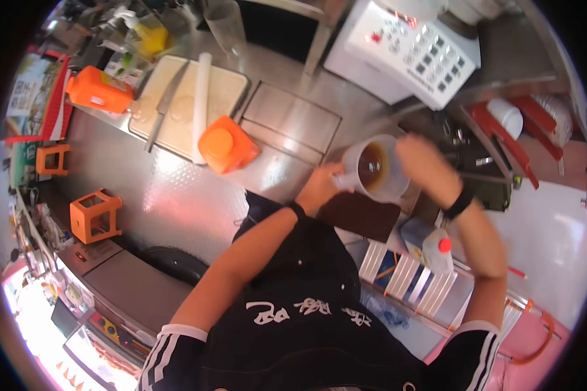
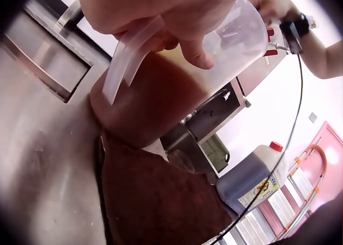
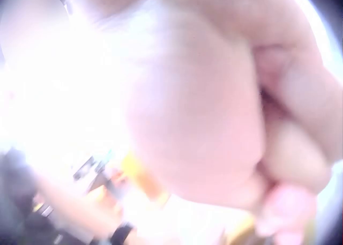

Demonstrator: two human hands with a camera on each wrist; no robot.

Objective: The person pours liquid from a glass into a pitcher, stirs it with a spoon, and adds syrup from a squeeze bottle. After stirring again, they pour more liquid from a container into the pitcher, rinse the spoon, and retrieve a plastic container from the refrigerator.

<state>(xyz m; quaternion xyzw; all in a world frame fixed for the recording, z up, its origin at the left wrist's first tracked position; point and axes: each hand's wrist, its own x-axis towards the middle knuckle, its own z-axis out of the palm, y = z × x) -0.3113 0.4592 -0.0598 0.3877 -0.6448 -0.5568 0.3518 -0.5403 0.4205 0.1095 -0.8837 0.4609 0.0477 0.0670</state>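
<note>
A translucent plastic pitcher holds brown liquid, seen from above in the head view. My left hand grips its handle; in the left wrist view the thumb lies along the pitcher's side. The pitcher's base is at the steel counter's edge, beside a brown cloth. My right hand, blurred, is close to the far side of the pitcher's rim. Its fingers look curled in the right wrist view, and no object shows between them.
Left of the pitcher stand an orange container and a cutting board bearing a knife and a white rod. A white keypad machine is at the back. A red-capped jug stands near my right forearm.
</note>
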